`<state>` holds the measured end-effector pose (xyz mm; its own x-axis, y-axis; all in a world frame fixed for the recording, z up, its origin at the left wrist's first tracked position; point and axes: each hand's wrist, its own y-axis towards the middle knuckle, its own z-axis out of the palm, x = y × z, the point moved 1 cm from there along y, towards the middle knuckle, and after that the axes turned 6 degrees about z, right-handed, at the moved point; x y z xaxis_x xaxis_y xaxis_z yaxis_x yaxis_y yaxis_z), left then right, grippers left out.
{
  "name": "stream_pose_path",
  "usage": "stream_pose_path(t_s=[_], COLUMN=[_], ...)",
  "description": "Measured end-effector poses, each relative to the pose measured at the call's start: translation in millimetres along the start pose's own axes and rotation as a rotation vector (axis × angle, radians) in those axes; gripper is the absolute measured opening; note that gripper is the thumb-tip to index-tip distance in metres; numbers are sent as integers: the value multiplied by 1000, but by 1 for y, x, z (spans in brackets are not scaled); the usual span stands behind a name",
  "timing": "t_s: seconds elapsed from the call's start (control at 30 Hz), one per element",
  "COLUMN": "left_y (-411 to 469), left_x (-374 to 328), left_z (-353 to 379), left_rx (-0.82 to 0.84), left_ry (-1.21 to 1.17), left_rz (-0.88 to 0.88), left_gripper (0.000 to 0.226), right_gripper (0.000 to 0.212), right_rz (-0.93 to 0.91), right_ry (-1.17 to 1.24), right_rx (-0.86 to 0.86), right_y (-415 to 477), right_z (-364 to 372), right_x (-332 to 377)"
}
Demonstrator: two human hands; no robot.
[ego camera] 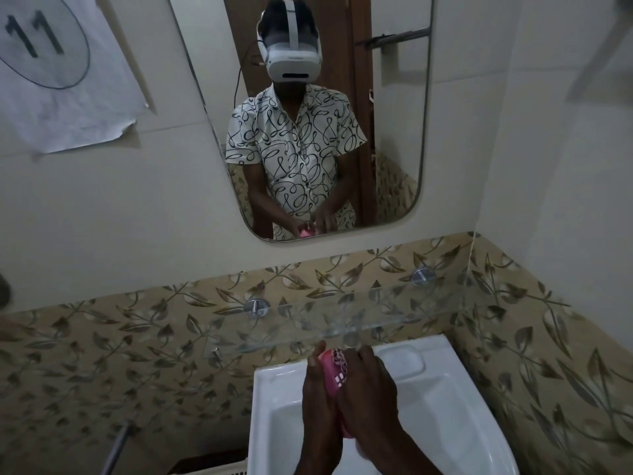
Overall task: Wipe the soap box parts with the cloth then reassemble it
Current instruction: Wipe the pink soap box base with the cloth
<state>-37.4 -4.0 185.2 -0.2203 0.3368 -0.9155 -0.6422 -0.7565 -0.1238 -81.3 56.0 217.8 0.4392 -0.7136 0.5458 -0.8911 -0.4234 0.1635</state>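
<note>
A pink soap box part (334, 373) with small white slots is held upright over the white sink (442, 399). My left hand (317, 399) grips its left side. My right hand (368, 392) presses against its right side, with a pink patterned cloth (339, 358) bunched under the fingers at the top. Most of the part is hidden between the two hands. A bit of pink shows below the hands as well. The other soap box part is not visible.
A glass shelf (342, 320) on two metal pegs juts out just above the hands. A mirror (308, 114) hangs above it. A metal bar (118, 447) and a basket (205, 466) lie at lower left. A paper sheet marked 11 (61, 70) hangs on the wall.
</note>
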Motion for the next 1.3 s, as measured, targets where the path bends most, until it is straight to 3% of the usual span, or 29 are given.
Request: stream_pose_path(t_s=[0.1,0.23,0.3,0.4,0.5,0.63,0.7,0.8,0.87,0.93,1.0,1.07,1.13,1.2,1.3], left_y=[4,19,21,12,11,25,28,25,20,17,17,19,21,21,20], left_x=[0,-17,-22,-19,-20,-25,-27,-27,-21,-18,-19,-29,-44,-51,-46], left_z=[1,-8,-7,6,10,-3,-4,2,1,-5,-14,-23,-27,-27,-26], left_rx=[-18,-58,-40,30,-41,-156,-201,-158,-87,-23,86,311,515,598,540], left_ry=[40,32,25,38,1,-16,-21,-151,-264,-366,-434,-413,-346,-278,-328], left_rz=[-7,-66,-55,32,88,207,250,176,72,-78,-317,-557,-710,-768,-730], left_gripper=[39,60,63,56,56,37,33,39,43,48,69,88,89,81,73], right_gripper=[30,42,45,33,19,11,10,13,25,32,34,34,32,26,27], right_rz=[-59,-538,-595,-298,-83,60,221,564,665,650,538,381,255,144,69], right_ry=[69,49,2,-51,11,217,491,1204,1368,1382,1310,1151,975,788,574], right_rx=[12,-50,-18,50,164,71,74,347,423,449,464,472,482,428,298], right_y=[5,-4,2,20,24,11,5,2,7,15,27,39,49,55,58], right_z=[-6,-9,-15,-21,-23,-27,-22,-10,-6,-10,-18,-29,-36,-41,-36], right_x=[-5,-11,-12,-7,0,-23,-33,-32,-40,-49,-58,-61,-60,-55,-48])
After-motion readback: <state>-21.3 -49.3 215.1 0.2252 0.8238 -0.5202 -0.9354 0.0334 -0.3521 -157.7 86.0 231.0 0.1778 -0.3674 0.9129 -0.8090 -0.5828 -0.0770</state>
